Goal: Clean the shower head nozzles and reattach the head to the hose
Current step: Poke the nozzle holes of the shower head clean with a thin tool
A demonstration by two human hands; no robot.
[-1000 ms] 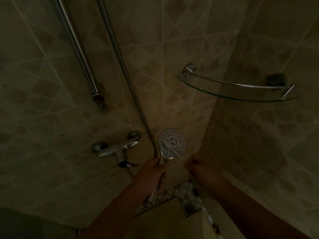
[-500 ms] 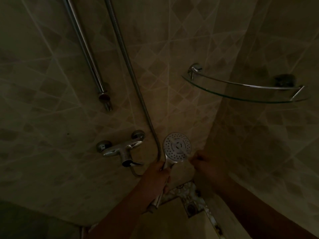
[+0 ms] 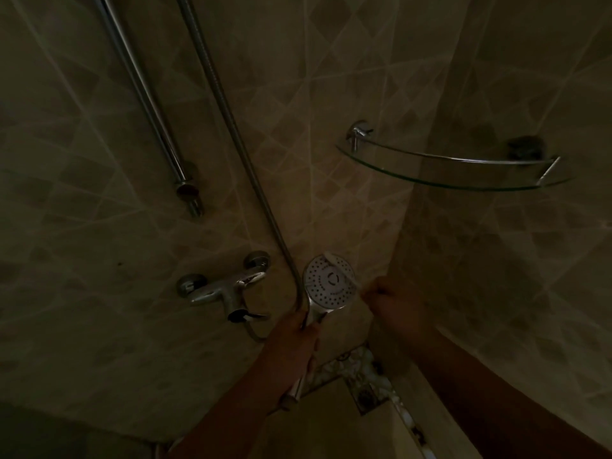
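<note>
Two dim tiled walls [image 3: 331,94] meet; left hand [image 3: 291,342] grips shower head [image 3: 329,283], right hand [image 3: 394,299] clenched.

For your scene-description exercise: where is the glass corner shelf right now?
In the head view, the glass corner shelf sits upper right, spanning the wall corner, above the right hand and shower head.
</note>
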